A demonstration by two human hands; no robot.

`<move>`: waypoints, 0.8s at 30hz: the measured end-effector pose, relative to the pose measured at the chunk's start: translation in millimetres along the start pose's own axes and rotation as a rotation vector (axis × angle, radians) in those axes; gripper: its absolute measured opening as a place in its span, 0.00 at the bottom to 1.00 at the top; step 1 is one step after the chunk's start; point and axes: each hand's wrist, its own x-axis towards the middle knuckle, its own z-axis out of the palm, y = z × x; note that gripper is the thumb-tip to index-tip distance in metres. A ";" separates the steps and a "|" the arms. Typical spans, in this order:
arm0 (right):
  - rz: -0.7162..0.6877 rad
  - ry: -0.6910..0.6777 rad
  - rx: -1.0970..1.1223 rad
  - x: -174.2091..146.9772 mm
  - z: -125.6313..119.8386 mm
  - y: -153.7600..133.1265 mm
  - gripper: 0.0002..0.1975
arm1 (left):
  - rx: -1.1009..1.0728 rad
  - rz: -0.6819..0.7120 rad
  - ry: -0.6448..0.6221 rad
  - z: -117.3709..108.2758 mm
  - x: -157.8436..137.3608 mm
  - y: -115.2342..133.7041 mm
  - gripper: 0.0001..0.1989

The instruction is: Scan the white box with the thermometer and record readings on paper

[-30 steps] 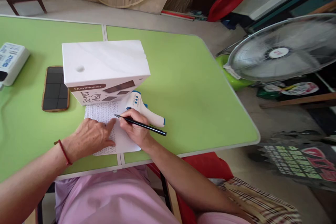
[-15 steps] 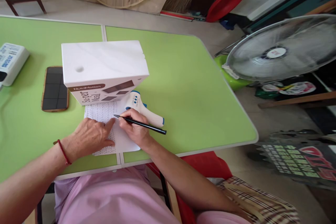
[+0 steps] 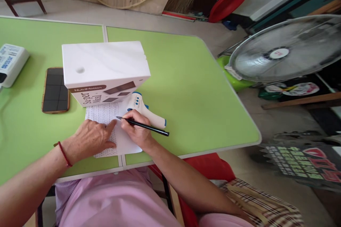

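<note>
here, by the counter's [image 3: 186, 78] near edge, the right hand [image 3: 138, 136] pinches the black pen [image 3: 144, 125] aslant, tip pointing toward the left hand [image 3: 92, 136], which lies on the written paper [image 3: 103, 111], thumb and forefinger spread.

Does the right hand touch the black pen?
Touching: the head view plainly shows the right hand gripping the black pen near one end.

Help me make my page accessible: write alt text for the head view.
A right hand holds a black pen over a partly written sheet on which the left hand rests. A white box, a phone and blue-trimmed device are nearby on the green table.
</note>
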 end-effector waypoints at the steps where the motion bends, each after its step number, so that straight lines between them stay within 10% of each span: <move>1: -0.002 0.006 0.001 -0.1 0.3 0.3 0.06 | -0.001 -0.001 0.003 0.2 -0.1 -0.2 0.27; 24: -0.030 0.064 -0.028 -0.7 1.7 0.4 0.06 | -0.022 -0.014 0.000 0.5 -0.5 -0.7 0.33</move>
